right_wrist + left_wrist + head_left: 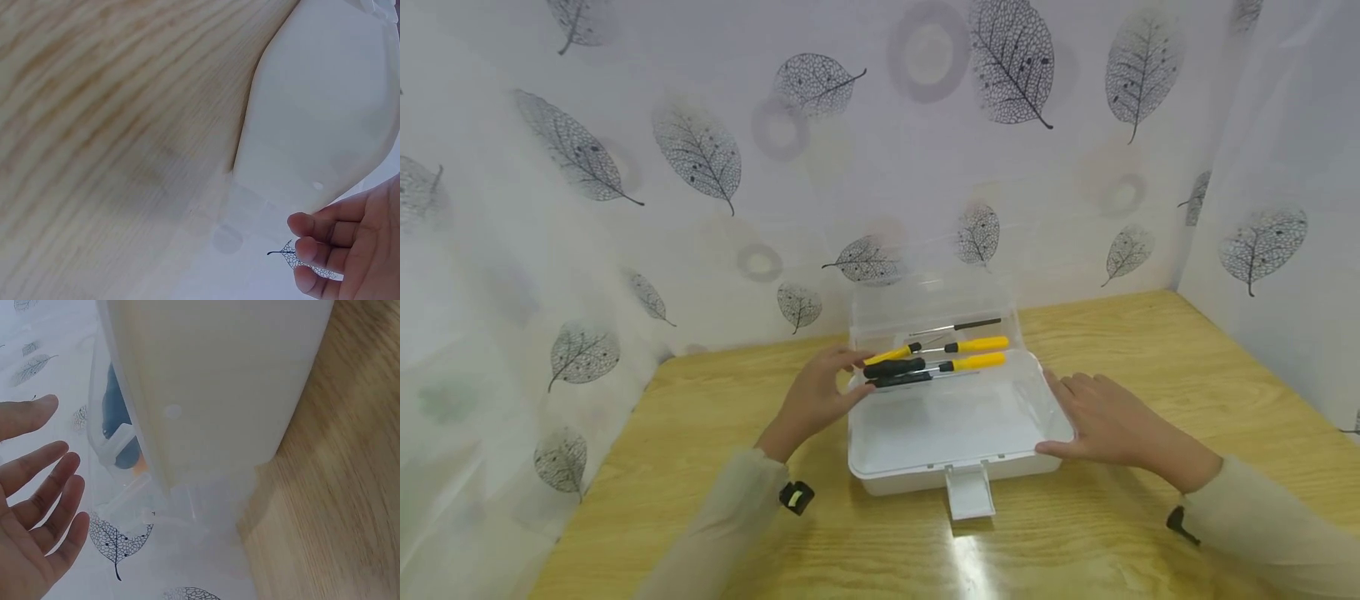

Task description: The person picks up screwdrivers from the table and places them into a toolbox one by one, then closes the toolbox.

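Note:
A white plastic box (pixel 947 425) stands on the table, its clear lid (pixel 936 296) raised at the back. Several screwdrivers lie along its back side, among them one with a thick black handle (pixel 893 367) and two with yellow handles (pixel 979 361) to the right. My left hand (pixel 822 396) is at the back left corner, thumb and fingers spread around the handle ends; in the left wrist view that hand (pixel 40 506) is apart from the box wall. With my right hand (pixel 1097 417) I hold the box's right side, thumb on the front corner rim, fingers bent along the outer wall.
A white latch flap (pixel 970 492) hangs down from the box front. The wooden table (pixel 737 467) extends to both sides. Behind it hangs a pale sheet (pixel 865 167) printed with dark leaves. A black strap piece (pixel 796 497) is at my left sleeve.

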Available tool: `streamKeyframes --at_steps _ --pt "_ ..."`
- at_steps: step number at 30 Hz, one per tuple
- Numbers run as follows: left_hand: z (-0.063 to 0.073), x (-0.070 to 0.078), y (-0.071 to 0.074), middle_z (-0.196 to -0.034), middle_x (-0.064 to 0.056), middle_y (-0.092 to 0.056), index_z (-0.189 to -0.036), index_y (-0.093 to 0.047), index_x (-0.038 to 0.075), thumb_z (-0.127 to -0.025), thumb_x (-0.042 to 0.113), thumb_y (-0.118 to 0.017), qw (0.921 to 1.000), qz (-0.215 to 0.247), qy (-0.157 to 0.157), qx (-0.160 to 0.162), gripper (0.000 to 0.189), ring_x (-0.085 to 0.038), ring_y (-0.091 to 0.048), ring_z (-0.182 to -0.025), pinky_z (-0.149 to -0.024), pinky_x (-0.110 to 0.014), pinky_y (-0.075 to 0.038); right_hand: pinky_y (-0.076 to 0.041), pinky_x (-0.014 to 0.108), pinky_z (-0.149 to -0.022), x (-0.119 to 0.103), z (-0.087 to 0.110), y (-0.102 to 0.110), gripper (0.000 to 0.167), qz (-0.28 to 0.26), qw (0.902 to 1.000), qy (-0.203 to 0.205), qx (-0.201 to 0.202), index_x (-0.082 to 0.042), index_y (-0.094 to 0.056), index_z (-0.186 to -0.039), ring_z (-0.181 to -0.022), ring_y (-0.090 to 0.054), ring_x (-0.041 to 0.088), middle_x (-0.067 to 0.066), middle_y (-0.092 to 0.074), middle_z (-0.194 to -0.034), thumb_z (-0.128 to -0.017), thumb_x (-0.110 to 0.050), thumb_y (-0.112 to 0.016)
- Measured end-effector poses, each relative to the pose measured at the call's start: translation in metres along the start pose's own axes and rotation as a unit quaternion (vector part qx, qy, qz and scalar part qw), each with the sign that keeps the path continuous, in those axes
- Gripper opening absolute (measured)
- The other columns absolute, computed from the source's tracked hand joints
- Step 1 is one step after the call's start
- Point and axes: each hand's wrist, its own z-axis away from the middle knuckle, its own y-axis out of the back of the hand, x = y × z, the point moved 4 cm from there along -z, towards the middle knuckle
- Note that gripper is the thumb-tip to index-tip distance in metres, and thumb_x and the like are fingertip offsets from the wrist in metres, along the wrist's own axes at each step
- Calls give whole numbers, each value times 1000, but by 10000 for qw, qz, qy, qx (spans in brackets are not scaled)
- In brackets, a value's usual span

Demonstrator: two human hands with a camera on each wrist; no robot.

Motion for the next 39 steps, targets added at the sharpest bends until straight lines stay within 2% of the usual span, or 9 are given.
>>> streamKeyframes --at_steps 3,7,11,17,20,24,30,35,39 --pt "5 3 3 -101 -3 -66 -120 -64 14 -79 23 -75 9996 -164 -101 213 43 -19 -61 -93 -82 -36 -52 -50 41 -70 0 -1 1 102 41 10000 -18 -58 14 -45 -129 -84 -60 27 18 -65 -98 -73 -70 -60" --pt "12 8 6 -100 -2 -65 -122 -62 17 -79 25 -75 9980 -496 -47 388 46 -18 -61 -93 -79 -33 -53 -50 41 -70 0 -2 3 103 97 9998 -33 -153 13 -46 -129 -84 -60 26 17 -65 -99 -73 -72 -58" --pt "20 12 10 -100 -1 -65 -124 -60 15 -79 27 -75 9942 -894 -54 598 49 -19 -62 -91 -76 -32 -53 -50 44 -73 0 -3 4 103 130 9997 -25 -229 12 -47 -129 -88 -61 28 18 -65 -101 -73 -74 -57" --pt "29 15 17 -99 -4 -67 -125 -59 9 -78 30 -74 9843 -1499 -78 923 53 -21 -62 -93 -80 -36 -53 -50 48 -79 4 -5 6 99 64 9994 -4 -349 12 -48 -128 -94 -61 33 20 -65 -105 -76 -71 -56" --pt "32 14 21 -100 -6 -67 -124 -59 8 -79 28 -73 9840 -1472 81 1003 52 -24 -61 -95 -81 -38 -53 -51 49 -81 8 -8 9 91 0 9997 -30 -252 10 -51 -126 -95 -61 35 21 -65 -104 -78 -67 -57" --pt "33 9 25 -103 -7 -67 -125 -59 9 -82 27 -70 9878 -1092 501 987 48 -25 -61 -98 -82 -40 -52 -51 50 -79 16 -15 15 79 -156 9998 -136 27 7 -56 -123 -91 -61 35 22 -64 -102 -80 -58 -61" --pt "29 -6 26 -107 -10 -66 -124 -59 9 -90 25 -62 9892 -81 1243 773 38 -26 -60 -99 -84 -43 -52 -52 48 -77 30 -30 20 62 -505 9971 -391 412 5 -58 -122 -84 -61 31 21 -63 -102 -85 -44 -63" --pt "21 -19 27 -108 -15 -66 -123 -59 3 -95 24 -55 9817 906 1509 724 35 -30 -61 -101 -91 -46 -49 -51 48 -76 40 -42 23 53 -870 9929 -612 532 6 -57 -122 -85 -61 30 19 -63 -101 -89 -35 -61" --pt "14 -29 26 -112 -18 -66 -123 -59 3 -96 23 -52 9693 1559 1777 671 34 -32 -61 -104 -93 -47 -48 -50 51 -80 47 -50 22 50 -1461 9846 -874 400 4 -55 -125 -93 -60 33 19 -62 -105 -94 -35 -55"
